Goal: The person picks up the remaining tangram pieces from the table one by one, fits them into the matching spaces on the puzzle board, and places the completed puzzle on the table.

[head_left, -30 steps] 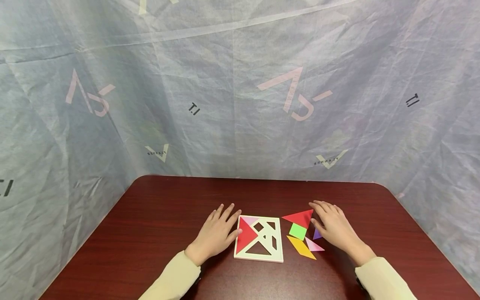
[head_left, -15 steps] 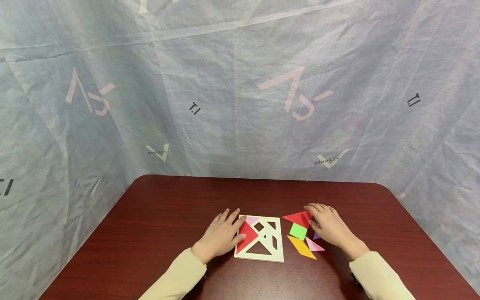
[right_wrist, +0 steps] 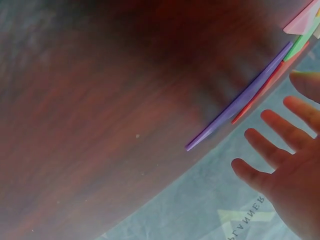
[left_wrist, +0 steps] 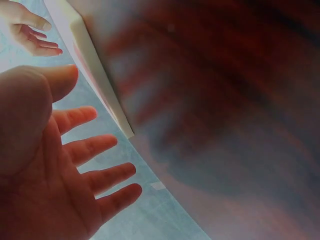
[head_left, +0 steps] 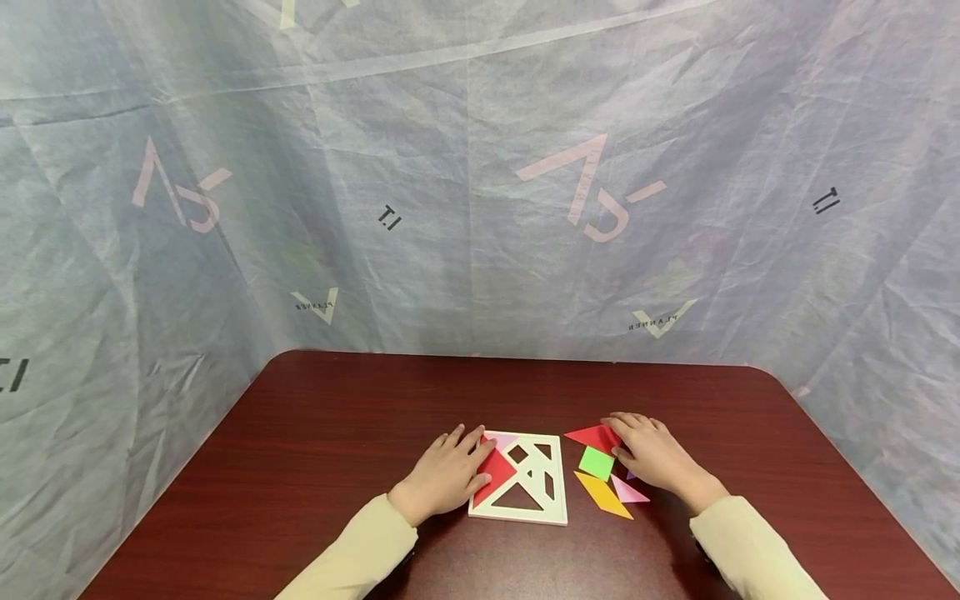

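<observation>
A white tangram board (head_left: 525, 517) has a large red triangle (head_left: 500, 477) and a pink piece (head_left: 506, 439) set in its left side; its other cutouts show the tabletop. Over its left edge is my left hand (head_left: 444, 475), partly covering the red triangle. In the left wrist view its fingers (left_wrist: 111, 175) are spread and hold nothing. My right hand (head_left: 660, 457) hovers over a loose red triangle (head_left: 591, 436) and hides most of a purple triangle (right_wrist: 245, 95). Its fingers (right_wrist: 272, 150) look extended and grip nothing in the right wrist view.
Beside the loose red triangle lie a green square (head_left: 596, 463), a yellow parallelogram (head_left: 604, 497) and a pink triangle (head_left: 628, 490). All rest on a dark red-brown table (head_left: 360, 400). A grey printed cloth (head_left: 465, 275) hangs behind it.
My left hand has moved right, farther over the board. My right hand has shifted left over the loose red triangle, covering more of the purple one. The pieces stay in place.
</observation>
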`<state>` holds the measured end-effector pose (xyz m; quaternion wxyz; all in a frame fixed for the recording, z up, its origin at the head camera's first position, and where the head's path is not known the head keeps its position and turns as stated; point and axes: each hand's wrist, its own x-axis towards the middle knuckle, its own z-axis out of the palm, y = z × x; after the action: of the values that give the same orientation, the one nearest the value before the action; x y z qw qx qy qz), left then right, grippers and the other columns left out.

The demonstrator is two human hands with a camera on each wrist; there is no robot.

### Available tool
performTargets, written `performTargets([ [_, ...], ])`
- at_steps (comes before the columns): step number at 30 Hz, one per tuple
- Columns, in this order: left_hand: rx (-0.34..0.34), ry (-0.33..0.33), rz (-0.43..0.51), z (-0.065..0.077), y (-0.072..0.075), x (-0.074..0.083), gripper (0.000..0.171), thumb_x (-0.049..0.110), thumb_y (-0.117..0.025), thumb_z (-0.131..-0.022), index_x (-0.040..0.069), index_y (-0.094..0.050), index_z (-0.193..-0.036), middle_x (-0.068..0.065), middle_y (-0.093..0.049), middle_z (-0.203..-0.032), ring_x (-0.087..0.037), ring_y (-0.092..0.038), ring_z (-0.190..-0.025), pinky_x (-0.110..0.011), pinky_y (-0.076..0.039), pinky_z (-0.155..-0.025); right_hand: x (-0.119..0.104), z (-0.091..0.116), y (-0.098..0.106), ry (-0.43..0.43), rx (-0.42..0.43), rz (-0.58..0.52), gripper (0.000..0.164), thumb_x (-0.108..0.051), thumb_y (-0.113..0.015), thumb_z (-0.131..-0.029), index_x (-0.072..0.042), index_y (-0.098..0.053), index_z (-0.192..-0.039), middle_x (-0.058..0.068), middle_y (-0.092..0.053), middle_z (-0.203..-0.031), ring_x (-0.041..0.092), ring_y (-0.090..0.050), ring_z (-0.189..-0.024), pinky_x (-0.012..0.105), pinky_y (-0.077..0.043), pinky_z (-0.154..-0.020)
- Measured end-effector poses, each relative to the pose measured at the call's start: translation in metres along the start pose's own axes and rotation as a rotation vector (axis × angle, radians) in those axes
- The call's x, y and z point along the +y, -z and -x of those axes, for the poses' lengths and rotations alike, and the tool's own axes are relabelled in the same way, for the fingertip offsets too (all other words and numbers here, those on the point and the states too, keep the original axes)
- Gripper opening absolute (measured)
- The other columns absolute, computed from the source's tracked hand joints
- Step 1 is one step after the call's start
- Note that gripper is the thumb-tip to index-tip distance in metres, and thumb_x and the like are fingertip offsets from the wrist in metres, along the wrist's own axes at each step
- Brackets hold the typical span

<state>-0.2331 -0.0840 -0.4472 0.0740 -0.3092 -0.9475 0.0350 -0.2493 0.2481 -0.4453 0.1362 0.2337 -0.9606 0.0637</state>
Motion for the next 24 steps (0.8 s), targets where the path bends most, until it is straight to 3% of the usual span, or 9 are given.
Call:
performTargets([
  [7, -0.026, 0.002, -0.002, 0.0008, 0.0001, 0.0003, 0.051, 0.042, -0.047, -0.092, 0.021, -0.042, -0.137, -0.008, -0.039, -0.143, -0.031, -0.040, -0.129, -0.045, -0.038, -0.101, -0.0028, -0.0004, 0.0008, -0.009, -0.063, -0.012, 0.048, -0.014, -0.067, -0.078, -0.005, -0.055, -0.124, 0.018, -0.054, -0.125, 0.039, -0.049, -0.116, 0.061, -0.038, -0.092],
  [24, -0.076, -0.013, 0.042, 0.0018, 0.0019, 0.0003, 0.049, 0.038, -0.045, -0.094, 0.017, -0.041, -0.138, -0.009, -0.037, -0.145, -0.026, -0.036, -0.133, -0.046, -0.037, -0.102, -0.0015, -0.0016, 0.0041, 0.002, -0.137, -0.025, 0.043, -0.013, -0.064, -0.082, -0.003, -0.056, -0.123, 0.019, -0.054, -0.126, 0.038, -0.050, -0.116, 0.058, -0.040, -0.091],
])
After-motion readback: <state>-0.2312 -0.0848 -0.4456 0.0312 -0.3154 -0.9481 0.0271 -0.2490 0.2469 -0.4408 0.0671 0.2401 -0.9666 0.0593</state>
